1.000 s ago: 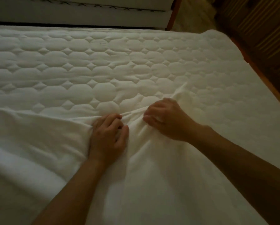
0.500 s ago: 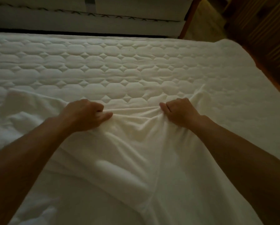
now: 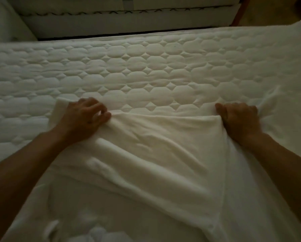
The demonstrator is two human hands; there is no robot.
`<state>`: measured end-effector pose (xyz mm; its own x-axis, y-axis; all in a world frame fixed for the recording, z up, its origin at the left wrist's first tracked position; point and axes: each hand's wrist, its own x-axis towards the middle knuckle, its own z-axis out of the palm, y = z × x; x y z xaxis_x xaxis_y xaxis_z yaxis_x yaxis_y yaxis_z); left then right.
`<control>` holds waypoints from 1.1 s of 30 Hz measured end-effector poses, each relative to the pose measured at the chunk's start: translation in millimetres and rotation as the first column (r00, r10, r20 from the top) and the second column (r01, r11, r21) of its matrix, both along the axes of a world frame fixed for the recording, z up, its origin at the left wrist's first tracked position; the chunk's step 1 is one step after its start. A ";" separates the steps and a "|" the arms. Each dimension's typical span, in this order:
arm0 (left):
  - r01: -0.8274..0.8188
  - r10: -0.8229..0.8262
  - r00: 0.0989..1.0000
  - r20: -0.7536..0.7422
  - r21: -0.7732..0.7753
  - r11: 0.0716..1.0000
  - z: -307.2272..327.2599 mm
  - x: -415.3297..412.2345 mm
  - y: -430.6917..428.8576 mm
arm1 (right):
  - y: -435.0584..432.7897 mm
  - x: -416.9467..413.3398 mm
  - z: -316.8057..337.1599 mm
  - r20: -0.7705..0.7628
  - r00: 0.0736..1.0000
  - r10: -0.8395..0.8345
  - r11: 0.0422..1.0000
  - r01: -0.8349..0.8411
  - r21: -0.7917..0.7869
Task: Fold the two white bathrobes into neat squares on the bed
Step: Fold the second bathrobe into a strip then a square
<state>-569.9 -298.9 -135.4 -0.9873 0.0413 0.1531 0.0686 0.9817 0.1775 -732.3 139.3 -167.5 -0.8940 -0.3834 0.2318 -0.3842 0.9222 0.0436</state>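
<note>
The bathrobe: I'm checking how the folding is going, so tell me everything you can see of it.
The bathrobe is plain white, soft, thick-looking cloth lying spread on the near part of the quilted bed. Its far edge is stretched between the left hand and the right hand, each gripping a bunch of cloth. Soft creases run diagonally from upper left to lower right. A corner sticks out beyond the left hand. No collar, sleeve or belt can be made out; it runs out of frame below.

The white soft cloth bathrobe (image 3: 163, 154) looked matt and creased; the white quilted fabric mattress (image 3: 146, 67) looked padded, stitched.
</note>
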 end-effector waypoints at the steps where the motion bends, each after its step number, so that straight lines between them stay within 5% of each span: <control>1: 0.018 -0.018 0.999 -0.027 -0.014 1.000 1.5 2.5 1.8 | -0.3 0.7 0.8 -0.015 1.000 0.004 1.000 -0.004 -0.023; 6: -0.263 0.275 0.910 -0.310 0.081 0.961 37.7 15.7 -20.2 | -8.2 7.1 8.1 0.015 1.000 0.015 1.000 -0.015 0.002; 10: -0.354 0.322 0.921 -0.220 -0.126 0.927 27.1 18.9 -16.9 | -9.8 9.9 16.8 0.109 0.992 -0.056 0.990 0.042 0.131; 14: -0.775 0.798 0.599 -0.066 0.203 0.599 21.7 52.5 -4.2 | -9.6 17.7 20.9 0.027 0.999 -0.028 0.930 0.016 0.368; 18: -0.846 0.832 0.504 0.232 0.326 0.422 15.9 107.0 5.7 | 2.3 2.2 2.6 0.045 0.982 -0.184 0.909 0.153 0.387; 21: -0.823 0.768 0.564 0.303 0.279 0.494 15.3 116.0 -7.3 | -26.0 23.3 25.7 0.013 0.984 -0.176 0.965 0.170 0.201; 25: -0.707 0.723 0.689 -0.045 0.179 0.685 37.8 114.9 -18.4 | -53.5 57.1 50.4 0.037 0.994 -0.098 0.990 0.101 -0.094; 27: -0.718 0.746 0.665 -0.043 0.239 0.654 43.8 127.3 -18.4 | -51.8 62.4 51.5 0.058 0.997 -0.052 0.993 0.058 -0.100; 31: -0.825 0.751 0.562 0.346 0.293 0.483 25.1 144.1 -30.0 | -43.3 56.3 40.6 0.117 0.990 -0.081 0.992 0.091 -0.089; 33: -0.837 0.761 0.547 0.349 0.252 0.486 24.7 135.1 -31.9 | -43.8 50.2 37.6 0.181 0.981 -0.068 0.990 0.088 -0.106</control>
